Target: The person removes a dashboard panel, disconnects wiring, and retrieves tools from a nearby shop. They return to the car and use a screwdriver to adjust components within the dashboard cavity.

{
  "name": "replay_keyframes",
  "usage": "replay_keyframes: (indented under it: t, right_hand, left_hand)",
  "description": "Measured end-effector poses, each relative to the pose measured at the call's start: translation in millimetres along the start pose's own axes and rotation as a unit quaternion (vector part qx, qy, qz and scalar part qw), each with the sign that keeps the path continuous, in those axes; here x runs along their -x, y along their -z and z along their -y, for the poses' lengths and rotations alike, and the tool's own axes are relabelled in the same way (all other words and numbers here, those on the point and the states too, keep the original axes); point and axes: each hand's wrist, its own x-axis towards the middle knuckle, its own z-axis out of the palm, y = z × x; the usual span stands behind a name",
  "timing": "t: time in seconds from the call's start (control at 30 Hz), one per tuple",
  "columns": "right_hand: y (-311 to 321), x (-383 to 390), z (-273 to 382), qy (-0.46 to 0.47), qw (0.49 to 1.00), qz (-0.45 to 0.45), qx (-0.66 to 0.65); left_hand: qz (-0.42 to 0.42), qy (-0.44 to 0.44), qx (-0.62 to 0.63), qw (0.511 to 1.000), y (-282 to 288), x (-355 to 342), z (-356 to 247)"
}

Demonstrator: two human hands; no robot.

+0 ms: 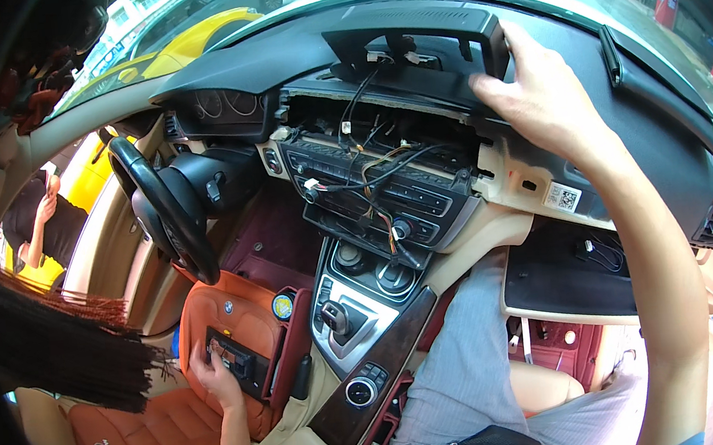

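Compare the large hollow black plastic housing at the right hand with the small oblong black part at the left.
The housing is bigger than the part. The housing is at the black dashboard; the part is lower, over the orange padded seat cover. The housing shows a wide cavity; the part looks narrow. Both are black; the right hand and left hand each touch one.
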Motion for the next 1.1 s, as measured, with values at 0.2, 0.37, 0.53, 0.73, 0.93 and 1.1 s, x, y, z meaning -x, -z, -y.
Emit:
replay_keyframes:
  t: [0.2,0.37,0.53,0.73,0.93,1.1]
  right_hand:
    - [3.1,-3.6,-10.1,-0.004,0.995,-0.017,-0.095]
    - [20.3,15.2,-9.0,-0.066,0.975,0.029,-0.212]
    - [23.6,27.7,-4.6,-0.036,0.977,0.009,-0.209]
    - [19.7,11.3,1.1,0.031,0.982,0.011,-0.184]
    - [21.9,1.2,7.0,0.086,0.987,0.033,-0.133]
    - [29.2,11.6,3.1,0.026,0.968,0.06,-0.243]
  left_hand:
    - [0.159,-0.31,0.211,0.913,-101.2,-21.3,-235.1]
    - [0.35,-0.17,0.35,0.852,-188.0,-49.0,-365.5]
    - [0.37,-0.126,0.441,0.808,-214.3,-36.5,-403.6]
    - [0.278,-0.258,0.359,0.853,-216.5,-37.2,-417.7]
    - [0.207,-0.342,0.315,0.861,-205.8,-43.8,-419.8]
    - [0.252,-0.281,0.348,0.858,-195.0,-51.2,-421.7]
